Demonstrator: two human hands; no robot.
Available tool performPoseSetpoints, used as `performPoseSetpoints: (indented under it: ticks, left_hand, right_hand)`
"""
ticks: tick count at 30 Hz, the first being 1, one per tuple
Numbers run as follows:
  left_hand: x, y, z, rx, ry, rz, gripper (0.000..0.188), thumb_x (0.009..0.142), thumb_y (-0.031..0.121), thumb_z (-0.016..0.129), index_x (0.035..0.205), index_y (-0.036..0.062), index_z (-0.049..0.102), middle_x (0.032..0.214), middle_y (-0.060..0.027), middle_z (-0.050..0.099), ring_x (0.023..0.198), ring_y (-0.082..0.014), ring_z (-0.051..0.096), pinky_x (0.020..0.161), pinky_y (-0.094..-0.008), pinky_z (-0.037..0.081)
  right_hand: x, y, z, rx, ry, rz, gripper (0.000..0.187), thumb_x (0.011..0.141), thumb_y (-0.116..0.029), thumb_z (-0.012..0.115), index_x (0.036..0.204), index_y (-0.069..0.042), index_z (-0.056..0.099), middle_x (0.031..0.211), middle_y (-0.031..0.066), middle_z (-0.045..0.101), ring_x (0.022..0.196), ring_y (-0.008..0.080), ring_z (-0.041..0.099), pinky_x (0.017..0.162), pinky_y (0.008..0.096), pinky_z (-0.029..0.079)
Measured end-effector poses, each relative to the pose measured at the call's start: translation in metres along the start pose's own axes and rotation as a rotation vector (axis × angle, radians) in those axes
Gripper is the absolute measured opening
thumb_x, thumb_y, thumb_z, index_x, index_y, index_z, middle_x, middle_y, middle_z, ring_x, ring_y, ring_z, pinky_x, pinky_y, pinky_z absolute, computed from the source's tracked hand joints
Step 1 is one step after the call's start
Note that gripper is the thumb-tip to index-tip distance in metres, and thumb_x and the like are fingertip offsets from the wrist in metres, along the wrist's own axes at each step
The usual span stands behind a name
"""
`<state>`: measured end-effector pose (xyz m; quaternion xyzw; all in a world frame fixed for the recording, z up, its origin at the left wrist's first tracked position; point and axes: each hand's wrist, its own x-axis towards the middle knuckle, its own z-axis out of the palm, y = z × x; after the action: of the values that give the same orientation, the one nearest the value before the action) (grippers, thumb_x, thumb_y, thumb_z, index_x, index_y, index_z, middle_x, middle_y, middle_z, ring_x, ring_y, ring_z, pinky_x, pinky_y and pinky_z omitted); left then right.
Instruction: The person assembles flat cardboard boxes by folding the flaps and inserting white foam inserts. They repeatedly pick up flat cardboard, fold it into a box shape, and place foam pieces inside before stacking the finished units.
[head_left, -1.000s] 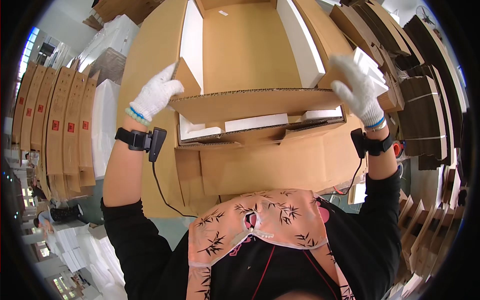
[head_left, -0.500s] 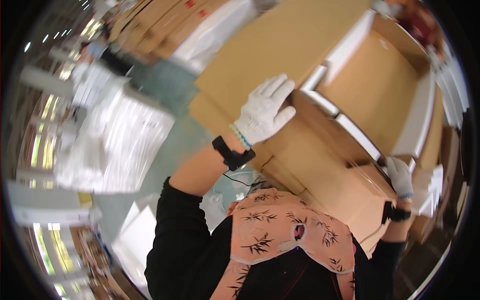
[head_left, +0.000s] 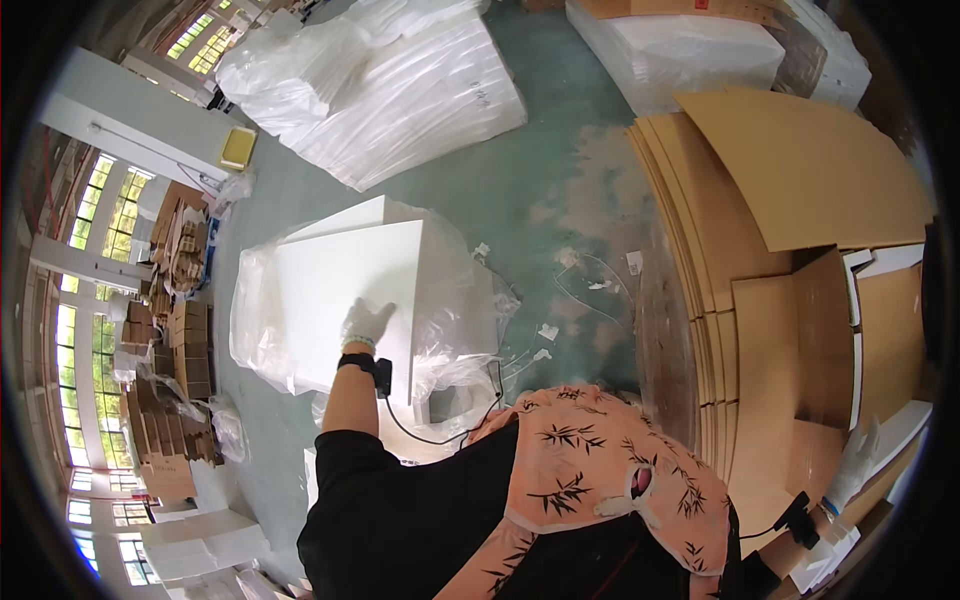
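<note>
My left hand (head_left: pixel 368 323), in a white knit glove, is open over a flat white board (head_left: pixel 345 265), its fingers apart against the board's face. That board leans on a stack wrapped in clear plastic film (head_left: pixel 455 290). At the far right, my right hand (head_left: pixel 853 468), also gloved, is beside the white edge pieces of an open cardboard carton (head_left: pixel 768 345). Its fingers blend into the white pieces, so their grip cannot be made out. Both wrists wear black straps with small devices.
Flat cardboard sheets (head_left: pixel 705 250) are piled under the carton. Film-wrapped white stacks (head_left: pixel 420 90) stand on the green floor (head_left: pixel 560 170) farther off. Scraps and thin strapping (head_left: pixel 590 290) lie on the floor. Folded cartons (head_left: pixel 185 340) line the left side by the windows.
The view has swung left. My left hand has gone from the cardboard carton to the white board. My right hand has stayed by the carton, now farther toward the right rim.
</note>
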<state>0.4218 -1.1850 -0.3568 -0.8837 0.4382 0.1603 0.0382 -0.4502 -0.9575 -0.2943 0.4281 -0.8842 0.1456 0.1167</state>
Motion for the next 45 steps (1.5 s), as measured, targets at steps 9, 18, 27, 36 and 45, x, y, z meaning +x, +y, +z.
performPoseSetpoints:
  ticks: [9,18,27,36,45]
  left_hand:
    - [-0.096,0.042,0.045,0.294,0.181,0.318,0.093,0.083,0.054,0.062,0.146,-0.0053,0.028,0.143,-0.0322,0.034,0.130,-0.0479,0.036,0.111,-0.0486,0.032]
    - [-0.137,0.129,0.027,0.207,0.217,0.339,0.076,0.071,0.026,0.078,0.126,-0.0131,0.045,0.126,-0.0294,0.050,0.116,-0.0415,0.051,0.093,-0.0469,0.049]
    - [-0.181,0.169,-0.012,-0.468,-0.065,1.057,0.033,0.081,0.029,0.055,0.095,0.0020,0.067,0.097,-0.0191,0.064,0.101,-0.0359,0.060,0.085,-0.0480,0.049]
    - [-0.264,0.319,-0.037,-0.280,-0.490,1.635,0.036,0.090,0.035,0.057,0.114,0.0090,0.066,0.098,-0.0109,0.071,0.092,-0.0294,0.067,0.082,-0.0385,0.052]
    - [-0.266,0.359,0.040,-0.219,-0.581,1.891,0.043,0.086,0.030,0.067,0.121,0.0047,0.062,0.107,-0.0161,0.069,0.095,-0.0302,0.068,0.084,-0.0382,0.053]
  right_hand:
    - [-0.042,-0.369,0.065,0.809,-0.625,-0.529,0.037,0.096,-0.018,0.058,0.124,0.005,0.058,0.121,0.0154,0.063,0.112,0.0255,0.060,0.096,0.0337,0.047]
    - [-0.202,-0.584,0.111,1.473,-2.201,0.162,0.051,0.103,-0.038,0.045,0.141,-0.003,0.045,0.136,0.0135,0.055,0.118,0.0262,0.056,0.098,0.0411,0.048]
    - [-0.093,-0.504,0.104,1.648,-1.453,0.054,0.049,0.098,-0.025,0.055,0.137,0.003,0.046,0.133,0.0138,0.055,0.118,0.0260,0.057,0.101,0.0386,0.047]
    - [0.063,-0.172,-0.069,1.926,-0.093,0.365,0.052,0.099,-0.029,0.056,0.136,0.004,0.045,0.132,0.0166,0.057,0.117,0.0291,0.058,0.100,0.0401,0.049]
    - [-0.106,-0.051,-0.141,1.277,0.933,0.330,0.034,0.097,-0.020,0.059,0.123,0.003,0.057,0.103,0.0097,0.065,0.092,0.0208,0.065,0.077,0.0345,0.054]
